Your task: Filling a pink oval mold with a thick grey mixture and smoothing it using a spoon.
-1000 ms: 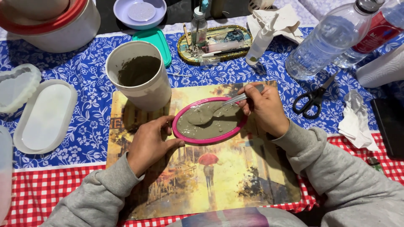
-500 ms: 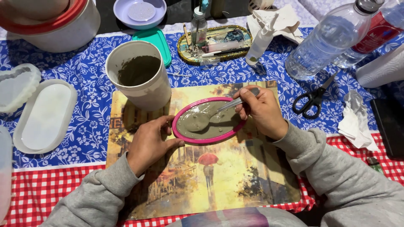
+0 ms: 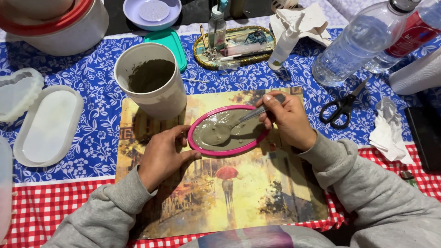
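On the placemat (image 3: pixel 220 193) at the bench's near edge, the left hand (image 3: pixel 163 154) steadies a pink oval mould (image 3: pixel 227 151) nearly filled with grey paste, right hand (image 3: pixel 287 117) pinching a spoon (image 3: pixel 220 133) smoothing it.

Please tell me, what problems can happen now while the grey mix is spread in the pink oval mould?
1. The grey mix reaches almost to the rim of the pink mould, so the spoon in the right hand could push some onto the picture mat.
2. The left hand steadies only one end; the mould might slide.
3. The cup of mix stands close and could be knocked.
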